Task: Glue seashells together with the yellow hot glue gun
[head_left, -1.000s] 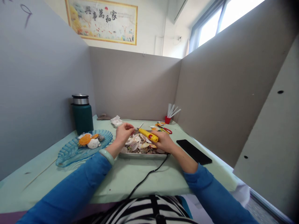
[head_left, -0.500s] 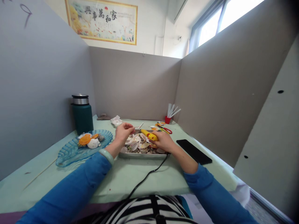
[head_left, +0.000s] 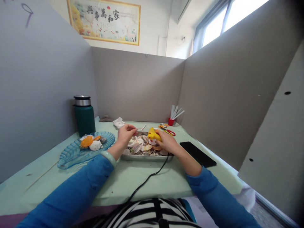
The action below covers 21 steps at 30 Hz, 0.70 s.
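My right hand (head_left: 167, 141) is wrapped round a yellow hot glue gun (head_left: 154, 135), above the right side of a metal tray (head_left: 144, 158). A black cord (head_left: 149, 178) runs from the gun over the front of the table. My left hand (head_left: 126, 133) hovers at the tray's left back edge, thumb and fingertips pinched together; whatever is between them is too small to make out. Many loose seashells (head_left: 142, 145), white, pinkish and orange, fill the tray.
At left, a blue shell-shaped dish (head_left: 71, 158) bears shells, beside a green bottle (head_left: 85, 118). A black phone-like slab (head_left: 198, 154) lies right. Behind are red-handled scissors (head_left: 169, 132) and a red cup (head_left: 170, 122) of white glue sticks. Grey partitions (head_left: 137, 85) enclose the table.
My right hand has turned the glue gun, so its nozzle end has swung away from my left hand and the gun looks more upright. My left hand stays in place, still pinched.
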{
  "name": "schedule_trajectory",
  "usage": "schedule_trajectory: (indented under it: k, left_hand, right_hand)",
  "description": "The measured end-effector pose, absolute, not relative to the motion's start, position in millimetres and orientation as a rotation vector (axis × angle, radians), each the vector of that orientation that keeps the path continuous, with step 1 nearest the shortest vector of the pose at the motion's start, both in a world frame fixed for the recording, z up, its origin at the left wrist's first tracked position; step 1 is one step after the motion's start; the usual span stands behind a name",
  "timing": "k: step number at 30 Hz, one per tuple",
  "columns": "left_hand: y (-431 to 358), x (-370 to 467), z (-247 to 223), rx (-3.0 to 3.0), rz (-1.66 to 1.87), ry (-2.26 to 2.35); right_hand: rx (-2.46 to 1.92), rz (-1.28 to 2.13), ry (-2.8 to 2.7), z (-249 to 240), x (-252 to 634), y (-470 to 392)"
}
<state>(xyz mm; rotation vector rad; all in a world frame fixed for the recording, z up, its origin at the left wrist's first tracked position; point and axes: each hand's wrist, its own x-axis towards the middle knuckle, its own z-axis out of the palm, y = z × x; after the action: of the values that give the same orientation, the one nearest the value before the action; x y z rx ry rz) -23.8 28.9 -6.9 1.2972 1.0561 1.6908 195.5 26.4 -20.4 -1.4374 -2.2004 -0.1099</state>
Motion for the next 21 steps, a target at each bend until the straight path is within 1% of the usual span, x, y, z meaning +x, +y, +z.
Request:
schedule_trajectory:
  k: [3,7,10,14,17,21]
  left_hand:
    - [28,-23,-6,1.296,1.690,1.062]
    - [28,-23,-6,1.293,1.693,1.058]
    - [28,-23,-7,1.284,1.692,1.054]
    - [29,-23,-8,1.293,1.684,1.049]
    - [28,-23,-8,1.316,1.674,1.053]
    - [27,-22,-8,1.327,1.669,1.056]
  right_hand:
    - [-1.505,-0.190,-2.243,-23,197,28]
    - [-1.458,-0.225,-2.284,-20,199,26]
    - [-1.251,-0.233,-2.268,-13,203,23]
    - [-0.885,-0.115,-2.517,-8,205,21]
    - [-0.937,-0.139,-2.640,-9,200,19]
    - [-1.056,-0.318,-2.695,-8,191,14]
